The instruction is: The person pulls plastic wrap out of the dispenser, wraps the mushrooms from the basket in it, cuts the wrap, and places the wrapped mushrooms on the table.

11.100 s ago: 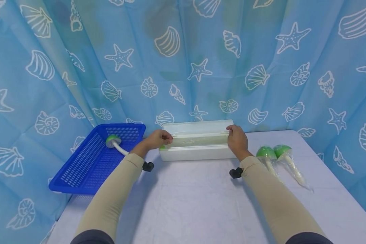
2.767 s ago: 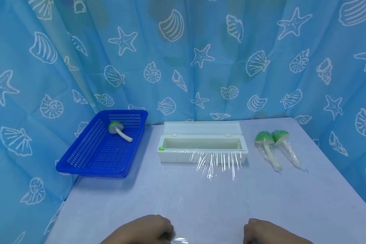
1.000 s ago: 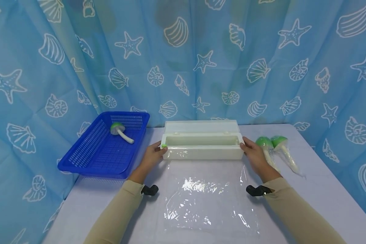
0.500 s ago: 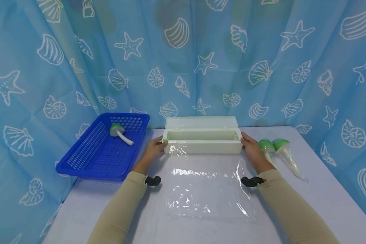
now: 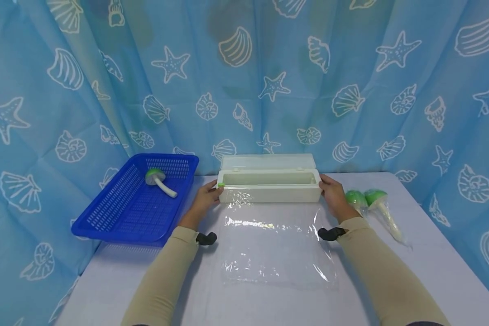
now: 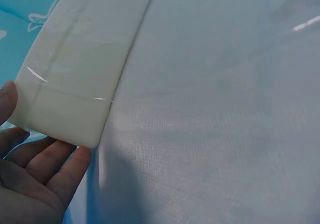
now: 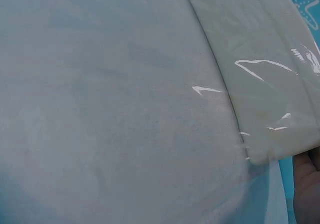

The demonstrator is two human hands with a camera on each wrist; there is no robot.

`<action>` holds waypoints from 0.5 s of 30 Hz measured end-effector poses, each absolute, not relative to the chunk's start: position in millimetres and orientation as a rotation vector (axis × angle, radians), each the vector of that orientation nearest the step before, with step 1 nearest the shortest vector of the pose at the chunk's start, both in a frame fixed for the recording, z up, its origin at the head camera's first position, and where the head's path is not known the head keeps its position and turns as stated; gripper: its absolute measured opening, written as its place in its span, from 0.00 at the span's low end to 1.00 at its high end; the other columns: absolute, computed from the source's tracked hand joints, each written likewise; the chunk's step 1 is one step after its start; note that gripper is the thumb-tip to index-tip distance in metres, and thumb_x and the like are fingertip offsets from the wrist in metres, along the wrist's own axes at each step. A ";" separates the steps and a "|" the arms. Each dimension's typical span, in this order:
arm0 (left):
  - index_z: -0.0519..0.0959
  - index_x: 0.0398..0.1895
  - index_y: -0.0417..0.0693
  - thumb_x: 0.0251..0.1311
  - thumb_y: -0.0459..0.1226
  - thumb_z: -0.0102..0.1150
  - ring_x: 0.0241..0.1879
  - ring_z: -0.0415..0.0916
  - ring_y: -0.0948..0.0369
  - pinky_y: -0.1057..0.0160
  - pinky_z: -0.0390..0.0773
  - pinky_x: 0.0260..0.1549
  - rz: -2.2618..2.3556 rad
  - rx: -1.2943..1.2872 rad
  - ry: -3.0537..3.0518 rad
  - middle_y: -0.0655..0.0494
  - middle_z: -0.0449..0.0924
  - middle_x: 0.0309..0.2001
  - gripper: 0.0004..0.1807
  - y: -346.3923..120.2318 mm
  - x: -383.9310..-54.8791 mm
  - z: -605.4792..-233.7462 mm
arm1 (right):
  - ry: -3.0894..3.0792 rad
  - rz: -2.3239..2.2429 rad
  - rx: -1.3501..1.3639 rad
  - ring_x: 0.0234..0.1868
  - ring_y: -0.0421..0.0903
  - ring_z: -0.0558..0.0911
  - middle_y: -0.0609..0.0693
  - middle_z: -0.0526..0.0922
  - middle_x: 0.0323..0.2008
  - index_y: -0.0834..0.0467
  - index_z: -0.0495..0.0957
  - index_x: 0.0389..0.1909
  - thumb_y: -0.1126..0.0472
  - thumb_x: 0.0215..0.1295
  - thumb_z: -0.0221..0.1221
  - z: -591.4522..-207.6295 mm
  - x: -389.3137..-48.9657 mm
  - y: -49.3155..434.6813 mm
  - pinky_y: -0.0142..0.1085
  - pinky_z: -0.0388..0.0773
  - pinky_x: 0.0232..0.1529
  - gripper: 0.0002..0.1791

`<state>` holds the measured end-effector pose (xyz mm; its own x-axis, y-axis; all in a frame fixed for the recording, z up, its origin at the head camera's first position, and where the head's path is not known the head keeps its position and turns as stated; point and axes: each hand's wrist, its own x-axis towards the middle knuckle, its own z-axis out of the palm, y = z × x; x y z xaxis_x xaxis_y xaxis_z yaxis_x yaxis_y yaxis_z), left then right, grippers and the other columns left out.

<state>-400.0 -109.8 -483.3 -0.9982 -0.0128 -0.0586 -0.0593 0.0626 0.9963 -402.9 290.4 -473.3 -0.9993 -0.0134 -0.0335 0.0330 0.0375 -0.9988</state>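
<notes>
A white cling film dispenser (image 5: 270,195) stands near the back of the table, its lid (image 5: 269,161) raised and a green slider (image 5: 221,184) at its left front corner. My left hand (image 5: 204,199) holds its left end, thumb above and fingers against the end face; in the left wrist view the fingers (image 6: 47,164) show there. At the other end my right hand (image 5: 334,195) grips the box, though the right wrist view shows only part of it. A sheet of clear cling film (image 5: 277,253) runs from the dispenser's front and lies over the table towards me.
At left, a blue plastic basket (image 5: 124,233) holds a toy mushroom (image 5: 163,184) with a green cap. Two film-wrapped mushrooms (image 5: 355,199) (image 5: 385,213) lie right of my right hand. A blue shell-print curtain (image 5: 269,117) hangs behind the white table (image 5: 244,308).
Cling film now lies spread over the table. My hands went from the dispenser's opening to the table's front, then to the box's ends. Over the last second, box and film shifted slightly away from me.
</notes>
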 end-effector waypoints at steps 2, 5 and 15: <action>0.59 0.71 0.34 0.69 0.31 0.53 0.56 0.72 0.42 0.49 0.74 0.53 2.144 -0.053 2.259 0.29 0.69 0.60 0.30 -109.5 -401.6 -485.3 | 2.237 -2.159 0.037 0.74 0.53 0.51 0.58 0.50 0.75 0.64 0.49 0.75 0.65 0.78 0.36 -472.2 -405.3 289.2 0.44 0.50 0.70 0.26; 0.58 0.72 0.35 0.71 0.31 0.51 0.57 0.72 0.42 0.49 0.73 0.54 2.135 -0.032 2.275 0.30 0.70 0.60 0.29 -109.0 -403.1 -486.3 | 2.223 -2.174 0.059 0.73 0.52 0.51 0.58 0.50 0.75 0.64 0.49 0.74 0.65 0.78 0.36 -471.8 -409.1 287.9 0.43 0.51 0.70 0.26; 0.57 0.74 0.41 0.73 0.38 0.49 0.60 0.70 0.46 0.51 0.71 0.57 2.049 -0.100 2.330 0.36 0.68 0.64 0.29 -109.1 -413.9 -482.9 | 2.167 -2.244 0.101 0.72 0.51 0.55 0.58 0.53 0.74 0.65 0.52 0.74 0.65 0.78 0.39 -475.5 -426.2 288.1 0.41 0.54 0.69 0.26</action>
<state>-413.9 -109.1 -482.9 -0.9972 -0.0238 -0.0706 -0.0730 0.1267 0.9892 -426.2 288.1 -475.5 -0.9977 0.0303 -0.0607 0.0596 -0.0361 -0.9976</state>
